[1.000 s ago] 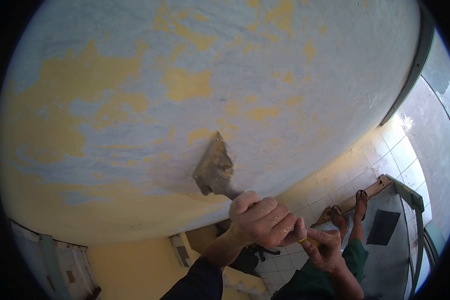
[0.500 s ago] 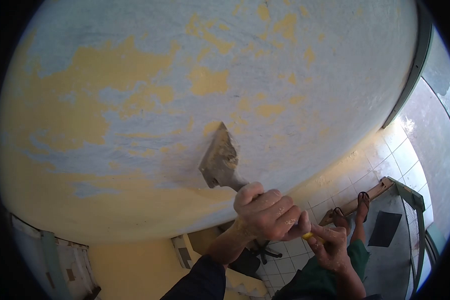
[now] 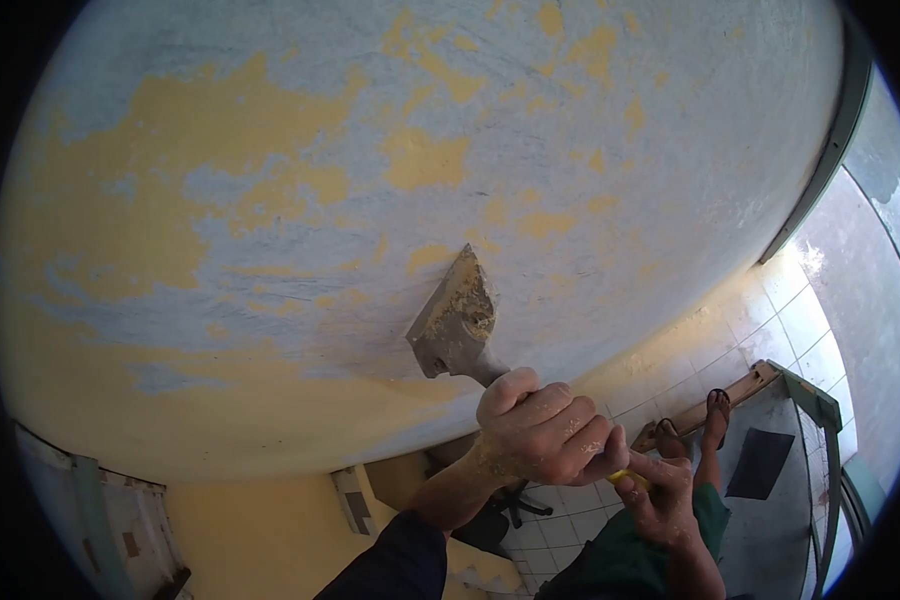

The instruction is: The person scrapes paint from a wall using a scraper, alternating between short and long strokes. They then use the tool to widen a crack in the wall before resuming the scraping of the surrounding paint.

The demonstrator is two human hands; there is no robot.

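A scraper [image 3: 457, 325] with a broad metal blade rests against the wall, its blade dusty and bearing yellow crumbs. My left hand [image 3: 545, 432], coated in pale dust, is wrapped around the handle close to the blade. Behind it my right hand [image 3: 663, 495] is closed on the yellow rear end of the same handle, which is mostly hidden by the fingers. The wall [image 3: 310, 235] curves in the lens and is patchy, with yellow paint beside bare grey-blue areas.
White floor tiles [image 3: 755, 305] run along the wall's foot, dusted with pale debris. My sandalled feet [image 3: 715, 415] are near a wooden bar [image 3: 735, 388] and a green metal frame [image 3: 810, 395]. A dark chair base [image 3: 515, 505] stands below my left forearm.
The scraper and both hands have shifted slightly right, uncovering more of a yellow patch left of the blade. More yellow crumbs show on the blade. Both hands keep their hold.
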